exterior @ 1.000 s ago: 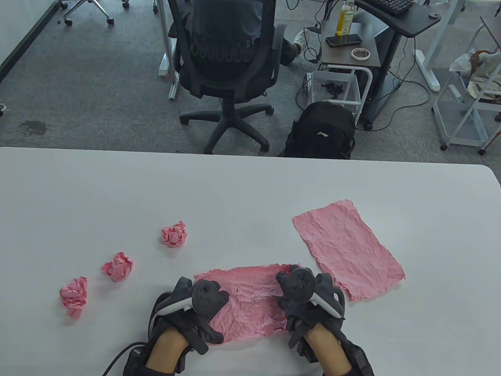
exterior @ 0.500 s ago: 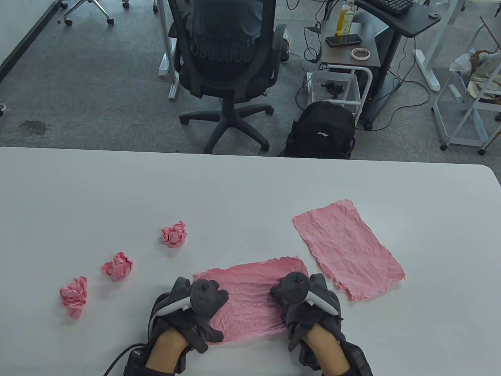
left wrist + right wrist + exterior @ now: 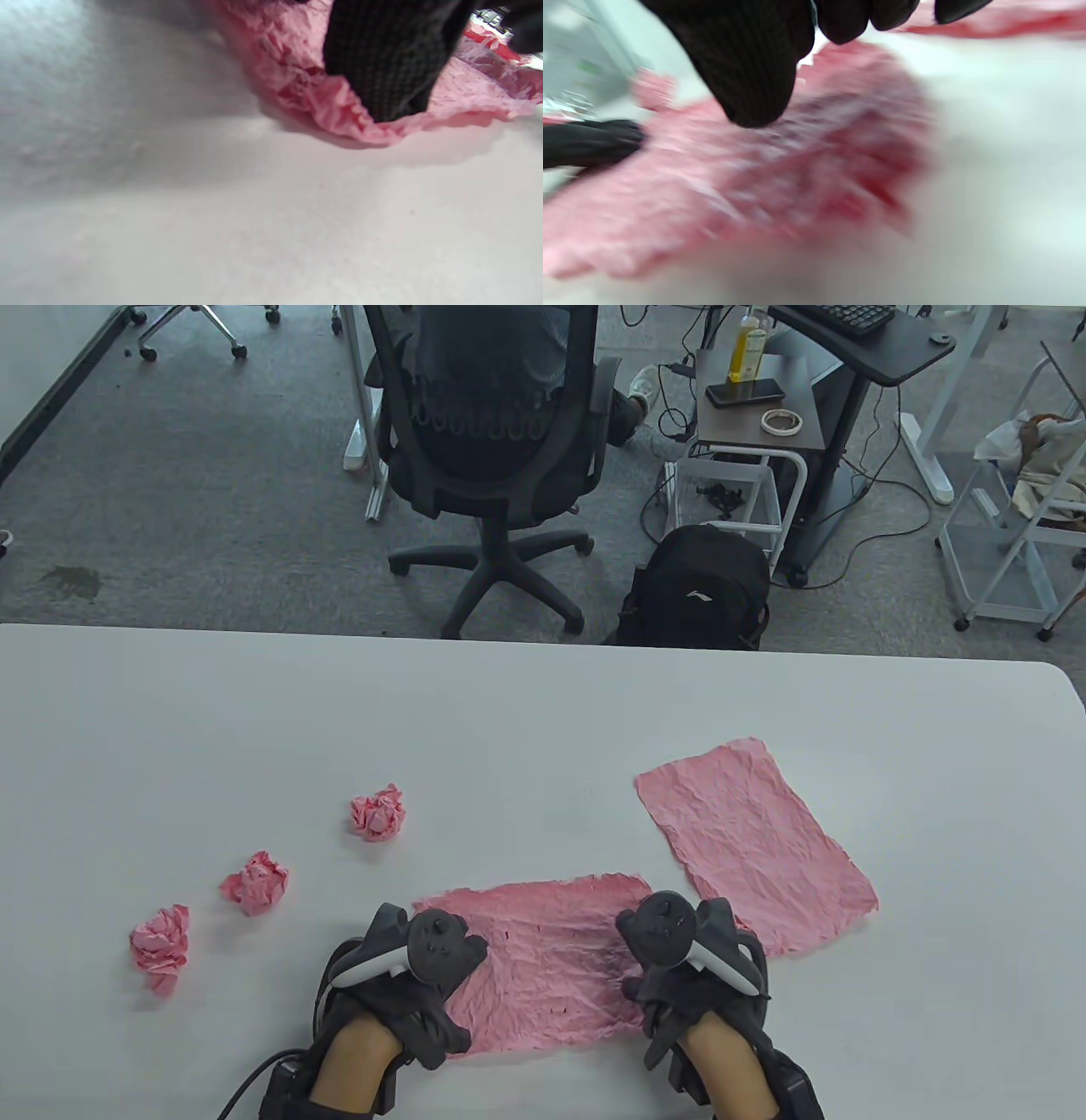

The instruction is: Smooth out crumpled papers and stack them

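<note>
Both hands are down on the pink sheet (image 3: 543,959) at the near edge of the white table (image 3: 543,712) — the left hand (image 3: 407,976) on its left end, the right hand (image 3: 687,967) on its right end. From the left wrist view a gloved fingertip (image 3: 382,72) presses the wrinkled edge of the paper onto the tabletop. The right wrist view is blurred, but the fingers (image 3: 751,63) hang over the sheet, tips at its surface; neither hand is seen grasping anything. Just beside it on the right lies a flattened pink sheet (image 3: 755,844). Off to the left, three crumpled balls wait — one (image 3: 378,813), another (image 3: 254,883), a third (image 3: 159,946).
</note>
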### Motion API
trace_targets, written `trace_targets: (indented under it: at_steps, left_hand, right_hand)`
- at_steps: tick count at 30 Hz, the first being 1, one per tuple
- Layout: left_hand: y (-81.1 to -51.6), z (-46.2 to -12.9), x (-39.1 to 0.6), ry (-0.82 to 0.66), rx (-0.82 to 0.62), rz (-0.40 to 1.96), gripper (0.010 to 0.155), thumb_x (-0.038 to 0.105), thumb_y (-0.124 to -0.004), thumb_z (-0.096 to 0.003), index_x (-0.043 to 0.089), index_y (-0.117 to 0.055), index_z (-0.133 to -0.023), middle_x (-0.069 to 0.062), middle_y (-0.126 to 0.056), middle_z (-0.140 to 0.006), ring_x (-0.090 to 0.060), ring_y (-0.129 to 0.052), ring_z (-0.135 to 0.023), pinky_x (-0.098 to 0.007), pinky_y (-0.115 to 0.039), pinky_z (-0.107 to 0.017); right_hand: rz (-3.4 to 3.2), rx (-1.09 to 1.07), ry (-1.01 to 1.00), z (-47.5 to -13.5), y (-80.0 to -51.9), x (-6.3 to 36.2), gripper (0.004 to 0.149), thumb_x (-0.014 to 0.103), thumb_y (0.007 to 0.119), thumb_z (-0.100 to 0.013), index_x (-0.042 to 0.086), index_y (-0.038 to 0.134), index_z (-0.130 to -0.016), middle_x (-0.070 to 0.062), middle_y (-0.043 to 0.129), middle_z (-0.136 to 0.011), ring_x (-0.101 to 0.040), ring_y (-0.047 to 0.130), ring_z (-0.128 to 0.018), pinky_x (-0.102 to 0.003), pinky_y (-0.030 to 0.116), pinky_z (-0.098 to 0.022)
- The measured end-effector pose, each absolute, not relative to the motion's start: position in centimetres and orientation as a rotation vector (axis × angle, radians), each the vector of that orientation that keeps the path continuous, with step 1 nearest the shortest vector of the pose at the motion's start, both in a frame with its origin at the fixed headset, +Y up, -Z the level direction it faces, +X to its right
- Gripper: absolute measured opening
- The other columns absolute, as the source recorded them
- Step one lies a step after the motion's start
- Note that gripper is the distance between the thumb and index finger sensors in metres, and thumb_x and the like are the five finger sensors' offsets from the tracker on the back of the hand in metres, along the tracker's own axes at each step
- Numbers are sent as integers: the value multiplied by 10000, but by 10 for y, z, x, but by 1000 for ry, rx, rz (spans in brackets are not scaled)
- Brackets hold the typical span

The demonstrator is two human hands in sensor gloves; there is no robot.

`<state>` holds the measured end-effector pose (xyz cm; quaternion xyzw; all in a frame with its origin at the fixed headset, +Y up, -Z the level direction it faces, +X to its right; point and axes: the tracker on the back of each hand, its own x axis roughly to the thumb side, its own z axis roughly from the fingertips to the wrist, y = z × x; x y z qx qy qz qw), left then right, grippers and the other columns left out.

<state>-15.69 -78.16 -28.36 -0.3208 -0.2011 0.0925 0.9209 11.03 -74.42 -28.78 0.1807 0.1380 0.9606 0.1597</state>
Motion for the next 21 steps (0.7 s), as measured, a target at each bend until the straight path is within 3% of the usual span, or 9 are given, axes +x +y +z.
trace_targets:
  at_steps: [1,3,5,7,10,16,18,21]
  left_hand:
    - [-782,-284,-157,-417,-662,194,1015,496,-956,-359,291,-324,-1126,-40,-124,-1139,-358,-90,-1114,-662,-200,-754]
    - [-781,-284,-157,-427,-672,184,1016,488,-957,-360,289,-319,-1125,-42,-118,-1137,-360,-86,-1112,-663,-199,-753]
    - [-781,-284,-157,-430,-671,178,1011,485,-956,-359,289,-324,-1124,-42,-125,-1137,-361,-94,-1113,-661,-208,-754]
    - [-782,-284,-158,-426,-674,185,1009,483,-955,-360,291,-323,-1123,-37,-120,-1136,-358,-88,-1112,-659,-201,-754]
    - [-781,-284,-157,-423,-672,179,1009,488,-955,-357,297,-325,-1123,-37,-123,-1136,-353,-94,-1114,-656,-207,-756]
    - [-781,-284,-158,-418,-670,184,1003,495,-951,-361,305,-327,-1123,-28,-123,-1138,-344,-94,-1116,-650,-205,-757]
    - [-782,-284,-158,-414,-667,187,1004,501,-950,-362,306,-326,-1124,-24,-124,-1139,-341,-94,-1117,-647,-204,-759]
    - [-782,-287,-160,-392,-660,188,1009,518,-941,-367,298,-315,-1127,-34,-118,-1139,-349,-89,-1115,-647,-203,-759]
  right_hand:
    - [2722,592,389,-287,-748,99,639,282,826,-465,168,559,-1035,-206,394,-1124,-490,351,-997,-654,441,-640]
    - [2692,730,577,-287,-763,74,615,329,764,-492,235,518,-1049,-184,337,-1138,-466,282,-1011,-651,392,-658]
    - [2741,659,720,-293,-774,71,619,349,736,-500,251,481,-1056,-162,275,-1143,-448,223,-1018,-651,343,-671]
    - [2707,584,786,-307,-780,85,646,371,707,-514,308,365,-1058,-68,154,-1136,-369,126,-1021,-582,259,-695]
    - [2649,295,726,-322,-782,120,674,358,760,-492,281,396,-1054,-64,179,-1128,-356,152,-1018,-564,241,-692]
    - [2657,140,691,-328,-780,148,671,327,774,-489,243,413,-1048,-74,200,-1126,-370,167,-1013,-580,259,-683]
    - [2728,199,586,-322,-774,143,665,297,781,-491,173,435,-1045,-162,244,-1120,-437,217,-1000,-618,319,-676]
    - [2733,441,485,-303,-762,119,669,289,785,-487,145,446,-1045,-170,265,-1124,-445,227,-1002,-624,336,-671]
